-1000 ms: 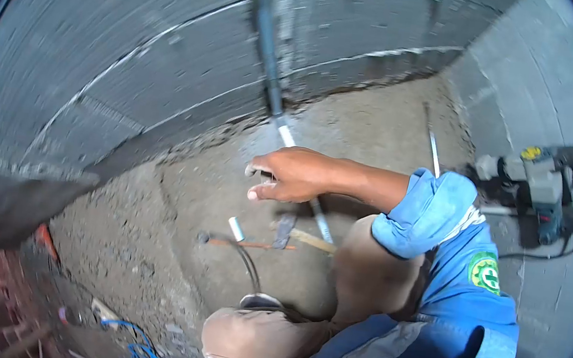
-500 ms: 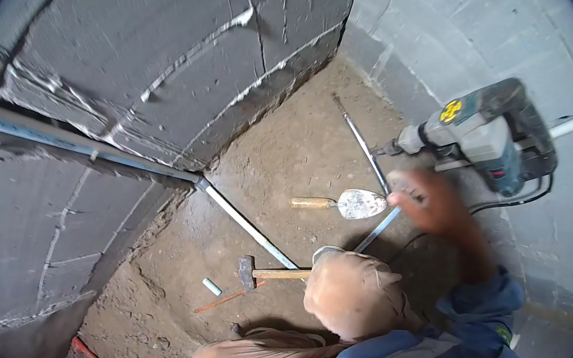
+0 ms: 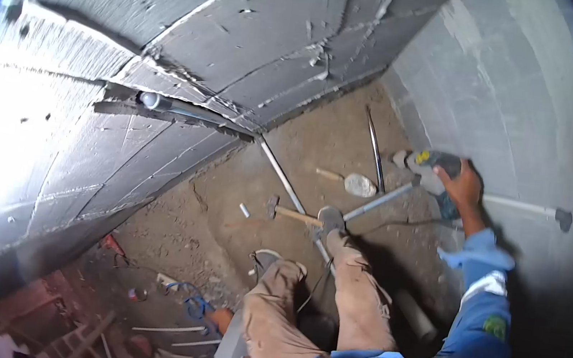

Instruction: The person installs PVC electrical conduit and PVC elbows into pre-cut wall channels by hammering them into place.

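Note:
My right hand (image 3: 466,190) is closed around the dark rotary hammer (image 3: 441,159), beside the right wall. My fingers cover part of the tool's body. Left of it, a long metal chisel bit (image 3: 375,151) lies on the dirt floor. Close by is a trowel (image 3: 359,185) with a pale, crusted blade and wooden handle. A hammer (image 3: 300,216) with a wooden handle rests near my shoe (image 3: 330,218). My left hand is out of view.
White pipes cross the floor, one from the corner (image 3: 281,172) and one toward the tool (image 3: 379,203). Another pipe (image 3: 522,205) runs along the right wall. A short pipe piece (image 3: 245,210) lies near the hammer. Debris and a blue cord (image 3: 196,305) are at lower left.
I have risen from a crouch to standing, so the view is higher and wider. My right hand has moved from above the chisel bit onto the rotary hammer and gripped it.

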Motion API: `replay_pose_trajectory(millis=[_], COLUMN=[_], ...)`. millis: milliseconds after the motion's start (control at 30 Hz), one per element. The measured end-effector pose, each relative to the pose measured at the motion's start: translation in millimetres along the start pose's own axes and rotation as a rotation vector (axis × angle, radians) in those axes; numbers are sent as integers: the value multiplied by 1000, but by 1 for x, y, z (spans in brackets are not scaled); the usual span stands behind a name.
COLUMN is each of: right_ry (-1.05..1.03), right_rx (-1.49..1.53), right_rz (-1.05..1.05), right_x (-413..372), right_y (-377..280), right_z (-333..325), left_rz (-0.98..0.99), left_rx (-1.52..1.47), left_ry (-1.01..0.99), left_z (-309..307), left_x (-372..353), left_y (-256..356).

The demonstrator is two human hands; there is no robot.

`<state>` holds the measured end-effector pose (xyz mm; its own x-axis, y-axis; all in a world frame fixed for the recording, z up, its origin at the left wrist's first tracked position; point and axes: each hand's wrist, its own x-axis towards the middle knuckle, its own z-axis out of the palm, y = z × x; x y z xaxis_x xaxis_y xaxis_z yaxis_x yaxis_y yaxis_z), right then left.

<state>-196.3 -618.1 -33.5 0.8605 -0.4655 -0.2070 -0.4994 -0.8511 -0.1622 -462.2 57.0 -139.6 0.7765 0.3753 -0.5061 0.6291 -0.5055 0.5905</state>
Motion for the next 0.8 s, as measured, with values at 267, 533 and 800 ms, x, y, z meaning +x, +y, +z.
replay_pose_trajectory(millis=[267, 533, 800], right_ry=[-292, -485, -621], right_rx=[327, 396, 429], right_rz=[-91, -90, -12], right_x=[15, 36, 16], right_y=[9, 55, 35], right_z=[-12, 9, 16], left_rz=[-129, -357, -559], left_rx=[64, -35, -76], left_ry=[-175, -73, 52], left_z=[4, 126, 148], left_x=[-76, -199, -306], left_y=[-2, 54, 58])
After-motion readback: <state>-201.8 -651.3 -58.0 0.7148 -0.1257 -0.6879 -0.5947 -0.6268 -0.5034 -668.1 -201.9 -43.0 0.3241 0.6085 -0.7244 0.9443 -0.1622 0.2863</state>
